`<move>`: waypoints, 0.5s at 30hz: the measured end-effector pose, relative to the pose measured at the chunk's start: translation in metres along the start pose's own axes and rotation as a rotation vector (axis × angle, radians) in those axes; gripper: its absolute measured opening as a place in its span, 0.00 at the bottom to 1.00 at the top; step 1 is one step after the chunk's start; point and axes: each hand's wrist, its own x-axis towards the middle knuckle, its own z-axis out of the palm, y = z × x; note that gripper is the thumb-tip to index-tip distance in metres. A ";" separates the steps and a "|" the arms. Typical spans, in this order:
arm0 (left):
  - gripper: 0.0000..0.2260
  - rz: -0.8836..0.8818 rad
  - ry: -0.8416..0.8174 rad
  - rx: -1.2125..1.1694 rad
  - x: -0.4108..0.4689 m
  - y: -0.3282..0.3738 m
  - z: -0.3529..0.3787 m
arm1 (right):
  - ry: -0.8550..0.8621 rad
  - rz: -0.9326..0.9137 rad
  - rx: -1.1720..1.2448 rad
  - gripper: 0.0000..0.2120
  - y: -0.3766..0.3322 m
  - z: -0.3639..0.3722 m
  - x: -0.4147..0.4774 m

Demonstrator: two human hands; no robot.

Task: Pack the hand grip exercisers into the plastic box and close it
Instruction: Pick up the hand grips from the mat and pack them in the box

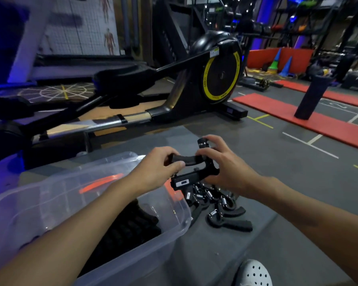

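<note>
Nearest the camera, a white perforated shoe (253, 273) is poking in at the bottom edge, and both forearms are reaching forward over the grey floor mat (215, 250). The clear plastic box (180, 219) is sitting open at lower left, under the left forearm, and dark exercisers already in the box (132, 226) are showing through its wall; the lid with orange clips (99, 182) seems to be standing behind it, though blur makes that hard to confirm. Just right of the box's near corner, the loose pile of grip exercisers (221, 205) is lying on the mat, springs and handles tangled, touching one another. Above that pile, both hands are holding one black exerciser (191, 172) in the air: the left hand (153, 172) is pinching one handle end with thumb and fingers closed on it, and the right hand (225, 166) is wrapping around the spring and knob end, fingers curled. The held piece's long axis is running roughly left-right, and its left end is hanging just past the box's right rim. Judging from this, the drop is lying down and to the left, so the left hand is the nearer one to carry it in. Beyond, an elliptical trainer (217, 75) and red mats (298, 114) are filling the gym floor, well apart.
</note>
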 end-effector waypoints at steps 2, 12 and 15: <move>0.02 -0.002 0.106 -0.054 -0.017 0.000 -0.014 | 0.035 0.036 0.066 0.38 -0.016 -0.003 0.010; 0.05 -0.086 0.247 -0.298 -0.059 -0.001 -0.047 | 0.236 0.550 1.037 0.23 -0.075 0.025 0.053; 0.08 -0.143 0.201 -0.432 -0.057 -0.012 -0.058 | 0.155 0.584 1.127 0.25 -0.076 0.035 0.058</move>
